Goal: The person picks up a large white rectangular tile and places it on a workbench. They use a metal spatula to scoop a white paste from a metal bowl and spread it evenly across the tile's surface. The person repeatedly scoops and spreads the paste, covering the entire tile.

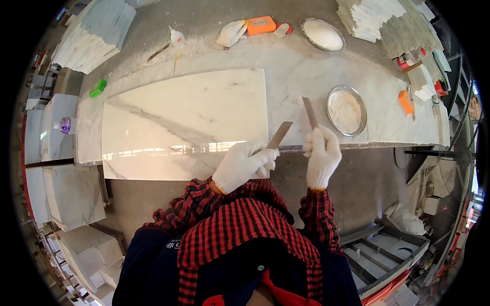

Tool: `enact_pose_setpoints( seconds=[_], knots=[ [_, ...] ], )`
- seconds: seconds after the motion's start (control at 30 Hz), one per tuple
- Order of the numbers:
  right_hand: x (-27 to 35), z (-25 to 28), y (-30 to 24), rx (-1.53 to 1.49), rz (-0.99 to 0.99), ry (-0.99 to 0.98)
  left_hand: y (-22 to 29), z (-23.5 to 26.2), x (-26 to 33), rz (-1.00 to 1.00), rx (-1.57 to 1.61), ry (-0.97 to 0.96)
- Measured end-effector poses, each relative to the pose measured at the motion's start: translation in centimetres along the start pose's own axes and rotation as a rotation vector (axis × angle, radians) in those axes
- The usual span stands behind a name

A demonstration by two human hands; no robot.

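Two thin metal blades occupy our hands: the left blade (279,134) juts toward one o'clock out of our left hand (244,165), and the right blade (309,112) points toward eleven o'clock above our right hand (321,153). Both hands wear white knit gloves and are closed around the blade handles, held a little apart from each other over the near edge of the table (301,76). The left blade's tip lies just beside the lower right corner of the large white marble slab (186,122), which rests glossy side up on the table at about ten o'clock from our hands. At two o'clock from the right hand sits a round metal pan (347,110) with pale powder in it (a second round pan (322,34) stands farther back, near twelve o'clock). Along the far edge we see an orange sponge block (261,25), a crumpled cloth (230,33) and a small glue bottle (176,37). A green object (97,87) lies at the slab's far left corner. Stacks of marble tiles (97,35) stand at eleven o'clock, and more (370,18) at one o'clock.
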State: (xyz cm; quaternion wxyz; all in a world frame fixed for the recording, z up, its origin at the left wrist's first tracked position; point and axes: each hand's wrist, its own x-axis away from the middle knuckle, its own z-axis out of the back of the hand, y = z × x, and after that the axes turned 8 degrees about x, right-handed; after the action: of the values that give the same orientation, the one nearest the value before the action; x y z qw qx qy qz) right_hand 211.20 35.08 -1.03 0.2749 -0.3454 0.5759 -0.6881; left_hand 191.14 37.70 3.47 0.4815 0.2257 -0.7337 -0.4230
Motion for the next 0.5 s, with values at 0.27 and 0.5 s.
enact_pose_setpoints(
  seconds=[0.27, 0.5],
  knots=[
    [3.3, 1.0, -3.5, -0.001, -0.241, -0.214, -0.7, 0.4, 0.3, -0.101, -0.060, 0.038],
    [5.1, 0.5, -3.6, 0.028, -0.239, -0.231, -1.3, 0.6, -0.4, -0.040, -0.055, 0.045]
  ],
)
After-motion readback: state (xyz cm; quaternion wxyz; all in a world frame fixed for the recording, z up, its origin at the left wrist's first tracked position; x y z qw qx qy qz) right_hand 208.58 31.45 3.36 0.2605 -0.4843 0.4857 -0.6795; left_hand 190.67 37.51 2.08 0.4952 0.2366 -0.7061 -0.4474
